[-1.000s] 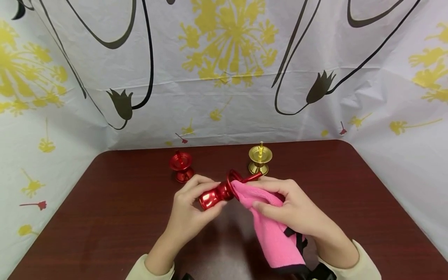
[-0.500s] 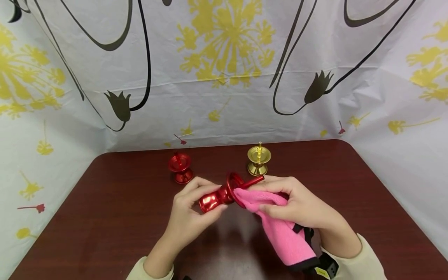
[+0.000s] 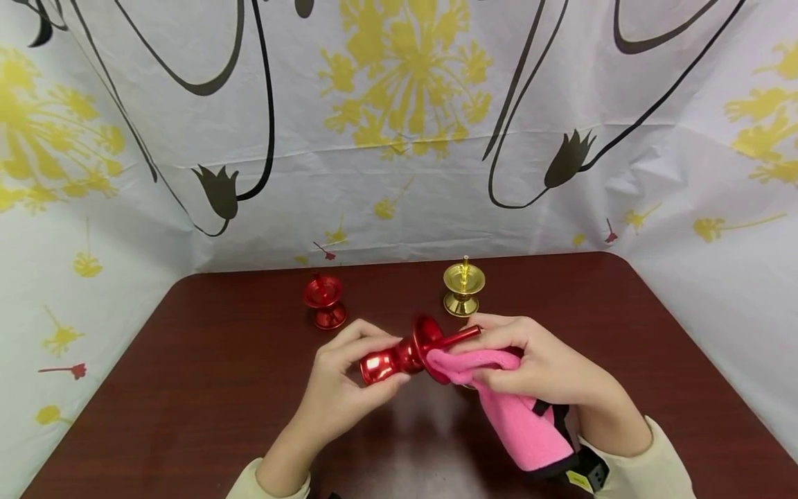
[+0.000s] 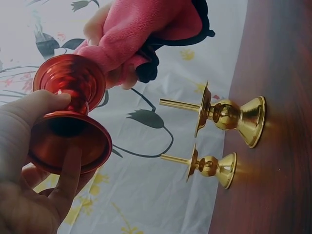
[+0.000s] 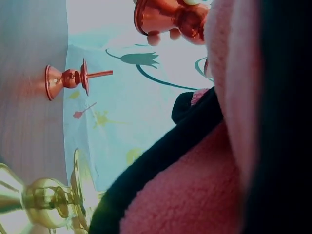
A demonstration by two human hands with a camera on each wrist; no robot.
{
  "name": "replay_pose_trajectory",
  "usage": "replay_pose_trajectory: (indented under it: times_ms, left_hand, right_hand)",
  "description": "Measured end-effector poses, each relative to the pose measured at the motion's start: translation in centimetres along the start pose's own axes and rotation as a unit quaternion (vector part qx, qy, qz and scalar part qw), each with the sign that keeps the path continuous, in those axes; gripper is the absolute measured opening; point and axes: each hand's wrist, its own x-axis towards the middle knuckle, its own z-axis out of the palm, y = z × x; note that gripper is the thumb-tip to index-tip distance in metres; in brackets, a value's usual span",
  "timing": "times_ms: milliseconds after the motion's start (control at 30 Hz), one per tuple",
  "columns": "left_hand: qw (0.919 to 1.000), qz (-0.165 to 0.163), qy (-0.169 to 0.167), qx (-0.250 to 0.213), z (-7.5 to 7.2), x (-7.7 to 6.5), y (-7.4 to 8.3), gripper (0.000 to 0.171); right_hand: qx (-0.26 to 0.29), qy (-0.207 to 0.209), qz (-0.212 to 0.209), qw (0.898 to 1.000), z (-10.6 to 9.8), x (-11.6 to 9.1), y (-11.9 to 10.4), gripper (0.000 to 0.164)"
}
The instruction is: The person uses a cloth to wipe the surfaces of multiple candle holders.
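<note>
My left hand [image 3: 343, 388] grips a shiny red candlestick [image 3: 374, 366] by its base and stem, tilted so its thin spike points right. Fingers reach into the hollow base [image 4: 66, 141] in the left wrist view. In my right hand [image 3: 539, 364] is a pink cloth [image 3: 520, 426] with black edging, pinched between thumb and fingers. One fold of it lies against the candlestick's dish, and the rest hangs below the hand. The cloth covers much of the right wrist view, hiding the fingers there.
Another red candlestick [image 3: 324, 301] stands at the table's [image 3: 206, 388] back left. Behind my right hand stands a gold candlestick [image 3: 463, 287]; a second, nearer gold candlestick [image 4: 234, 117] shows in the left wrist view. A patterned white sheet [image 3: 399, 201] hangs around the table.
Both hands have drifted slightly right and down with the red candlestick and the cloth. The dish has turned a little, and the cloth fold sits lower on it. The standing candlesticks have stayed put.
</note>
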Motion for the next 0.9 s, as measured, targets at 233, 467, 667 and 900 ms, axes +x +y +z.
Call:
replay_pose_trajectory:
  times_ms: [233,467,667,900]
  left_hand:
    - [0.9989,-0.041,-0.021,-0.012,-0.34,-0.03,0.21,0.034]
    - [0.997,-0.067,-0.031,-0.021,-0.57,-0.01,0.12,0.032]
    - [0.9957,-0.08,-0.037,-0.029,-0.61,-0.03,0.07,0.033]
    - [0.9871,-0.118,-0.063,-0.087,-0.98,-0.04,-0.5,0.029]
  right_hand:
    - [0.013,-0.012,0.006,1.0,0.0,0.01,-0.23,0.04]
    - [-0.016,0.001,-0.006,1.0,0.08,0.04,-0.15,0.045]
    - [-0.028,0.017,-0.01,0.999,0.17,-0.03,-0.12,0.047]
    - [-0.036,0.016,-0.006,0.999,0.24,0.1,-0.16,0.047]
